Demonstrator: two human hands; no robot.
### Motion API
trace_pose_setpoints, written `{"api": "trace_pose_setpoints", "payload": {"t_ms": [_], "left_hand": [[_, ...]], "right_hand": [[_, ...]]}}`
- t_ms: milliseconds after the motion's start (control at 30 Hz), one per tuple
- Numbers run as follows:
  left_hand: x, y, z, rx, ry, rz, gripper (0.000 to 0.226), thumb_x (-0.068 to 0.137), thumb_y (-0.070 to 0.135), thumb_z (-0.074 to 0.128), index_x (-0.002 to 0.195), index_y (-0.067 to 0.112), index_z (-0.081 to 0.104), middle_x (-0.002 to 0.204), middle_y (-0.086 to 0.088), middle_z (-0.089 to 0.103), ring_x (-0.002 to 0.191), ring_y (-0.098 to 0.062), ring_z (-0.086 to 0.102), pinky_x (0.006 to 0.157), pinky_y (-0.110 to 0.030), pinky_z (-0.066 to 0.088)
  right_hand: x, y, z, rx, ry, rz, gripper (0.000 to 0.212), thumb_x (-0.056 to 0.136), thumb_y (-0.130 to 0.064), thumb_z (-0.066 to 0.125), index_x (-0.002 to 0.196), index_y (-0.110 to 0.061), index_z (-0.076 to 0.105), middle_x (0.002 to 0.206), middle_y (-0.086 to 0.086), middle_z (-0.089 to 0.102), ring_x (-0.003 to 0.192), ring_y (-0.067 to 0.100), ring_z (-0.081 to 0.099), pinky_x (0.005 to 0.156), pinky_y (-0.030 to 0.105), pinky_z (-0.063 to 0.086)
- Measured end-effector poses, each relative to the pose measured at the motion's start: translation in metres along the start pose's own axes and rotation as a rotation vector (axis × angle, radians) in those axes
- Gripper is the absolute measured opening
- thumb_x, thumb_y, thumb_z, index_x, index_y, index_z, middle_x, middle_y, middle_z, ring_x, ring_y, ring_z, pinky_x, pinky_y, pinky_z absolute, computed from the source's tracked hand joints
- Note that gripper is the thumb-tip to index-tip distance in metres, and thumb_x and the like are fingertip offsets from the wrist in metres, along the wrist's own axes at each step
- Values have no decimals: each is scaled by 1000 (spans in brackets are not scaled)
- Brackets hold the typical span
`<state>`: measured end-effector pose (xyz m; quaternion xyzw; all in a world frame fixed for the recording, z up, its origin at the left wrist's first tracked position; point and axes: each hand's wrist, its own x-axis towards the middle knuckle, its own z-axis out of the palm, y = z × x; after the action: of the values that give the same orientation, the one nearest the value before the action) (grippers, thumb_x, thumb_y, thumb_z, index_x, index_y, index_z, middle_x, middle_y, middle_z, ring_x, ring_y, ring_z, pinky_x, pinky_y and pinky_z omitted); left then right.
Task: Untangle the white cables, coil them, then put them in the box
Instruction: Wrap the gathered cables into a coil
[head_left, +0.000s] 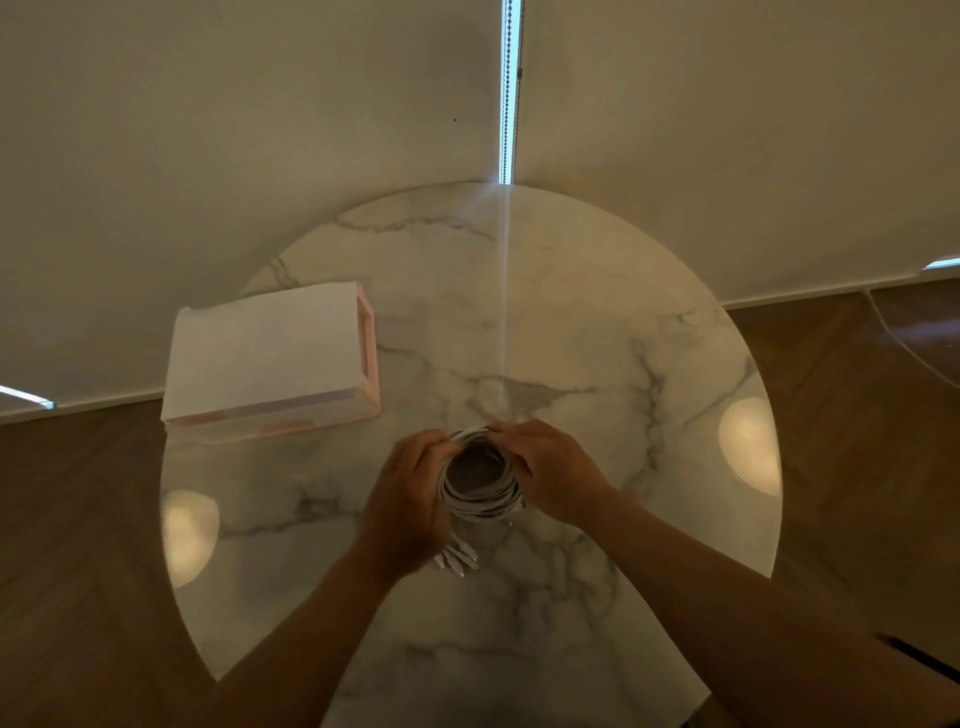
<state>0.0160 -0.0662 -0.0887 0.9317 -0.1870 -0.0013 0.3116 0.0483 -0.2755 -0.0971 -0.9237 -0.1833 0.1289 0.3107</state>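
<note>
A round coil of white cables (480, 501) hangs between my two hands above the middle of the marble table (597, 332). My left hand (408, 499) grips the coil's left side, and several loose plug ends (457, 558) stick out below that hand. My right hand (550, 470) holds the coil's right and top side with curled fingers. The box (270, 358), white on top with a pale pink edge, lies on the table to the left of the coil, its lid on.
The round table stands against a cream wall with a bright vertical slit (510, 88). Wooden floor (857, 415) shows on both sides. A thin cord (904, 343) runs over the floor at the far right.
</note>
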Motion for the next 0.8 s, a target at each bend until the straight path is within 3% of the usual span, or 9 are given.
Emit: {"api": "trace_pose_setpoints", "payload": {"t_ms": [100, 200, 333, 467, 533, 667, 800], "left_hand": [[6, -19, -18, -5, -330, -40, 79, 78, 18, 56, 151, 10, 28, 157, -1, 24, 145, -14, 20, 119, -29, 20], [11, -36, -18, 45, -502, -38, 94, 80, 18, 62, 155, 21, 5, 162, 7, 0, 149, -8, 4, 121, -26, 12], [18, -41, -9, 63, -496, -40, 97, 84, 45, 70, 155, 20, 9, 163, -2, 14, 148, -17, 18, 120, -32, 20], [19, -39, 1, 85, -453, -28, 92, 84, 45, 68, 154, 15, 17, 160, -4, 23, 145, -19, 26, 118, -32, 26], [17, -41, 4, 95, -440, -13, 89, 85, 40, 69, 154, 11, 19, 159, -8, 25, 145, -22, 27, 116, -38, 30], [14, -43, 6, 89, -423, -25, 86, 85, 38, 66, 152, 7, 22, 157, -13, 29, 143, -27, 32, 115, -41, 34], [14, -45, 8, 89, -425, -24, 86, 83, 49, 54, 151, 6, 25, 155, -14, 32, 141, -29, 36, 112, -42, 37]], "right_hand": [[-9, -5, 5, 3, -2, -1, 55, 87, -14, 56, 141, -9, 47, 146, 7, 48, 133, 23, 43, 111, 39, 37], [-19, -10, 9, 53, -66, 16, 78, 85, -28, 60, 152, -10, 25, 157, 7, 29, 145, 20, 24, 117, 37, 27], [-26, -17, 24, 17, -137, 64, 120, 70, -74, 59, 154, -16, -4, 163, -1, 0, 150, 16, -4, 122, 35, 13], [-27, -30, 44, -124, -107, 121, 142, 56, -84, 61, 152, -13, -16, 161, 3, -17, 147, 22, -19, 119, 36, -2], [-26, -36, 55, -201, -83, 152, 145, 54, -88, 58, 152, -9, -14, 161, 9, -16, 147, 30, -18, 119, 42, -4], [-22, -43, 71, -270, -18, 225, 148, 49, -97, 46, 153, -4, -2, 161, 17, -1, 148, 39, -2, 120, 54, 7], [-20, -44, 79, -285, 8, 260, 148, 47, -89, 58, 152, -3, 2, 161, 18, 5, 148, 40, 4, 119, 53, 12]]}}
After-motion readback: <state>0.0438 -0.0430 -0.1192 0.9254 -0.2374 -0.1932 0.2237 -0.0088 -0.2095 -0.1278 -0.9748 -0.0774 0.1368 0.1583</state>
